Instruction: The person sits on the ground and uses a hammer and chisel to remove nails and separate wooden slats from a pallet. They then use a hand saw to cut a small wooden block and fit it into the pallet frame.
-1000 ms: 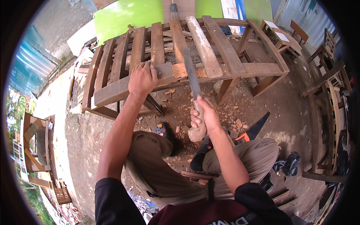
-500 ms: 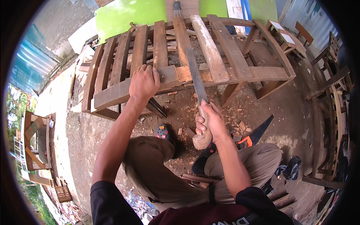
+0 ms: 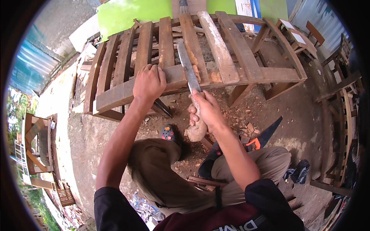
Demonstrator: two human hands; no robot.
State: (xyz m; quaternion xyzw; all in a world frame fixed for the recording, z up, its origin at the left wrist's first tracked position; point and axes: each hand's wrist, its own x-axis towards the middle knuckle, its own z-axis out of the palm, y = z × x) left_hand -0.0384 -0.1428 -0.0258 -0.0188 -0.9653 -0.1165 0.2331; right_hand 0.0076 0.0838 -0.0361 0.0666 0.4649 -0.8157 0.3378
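My right hand [image 3: 205, 109] is closed around the pale wooden handle of a machete [image 3: 186, 63]. Its long blade points away from me, over the front rail [image 3: 115, 95] of a slatted wooden bench frame. Just right of the blade lies a slat [image 3: 195, 50] with a lighter, rough-cut patch near its front end. My left hand [image 3: 149, 82] grips that front rail from above, left of the blade, fingers curled over the wood. Further right, a slat with flaking white paint [image 3: 219, 48] rests across the rail, its near end overhanging.
A handsaw [image 3: 265, 136] with an orange handle lies by my right leg, among wood chips and offcuts [image 3: 250, 128]. A brush [image 3: 183, 5] sits beyond the frame's far edge. Wooden furniture frames [image 3: 347, 127] stand at the right; a black plastic bag [image 3: 300, 172] lies near them.
My right hand has moved left and slightly away from me with the machete, bringing the blade to the left side of the rough-cut slat. My left hand stays on the rail.
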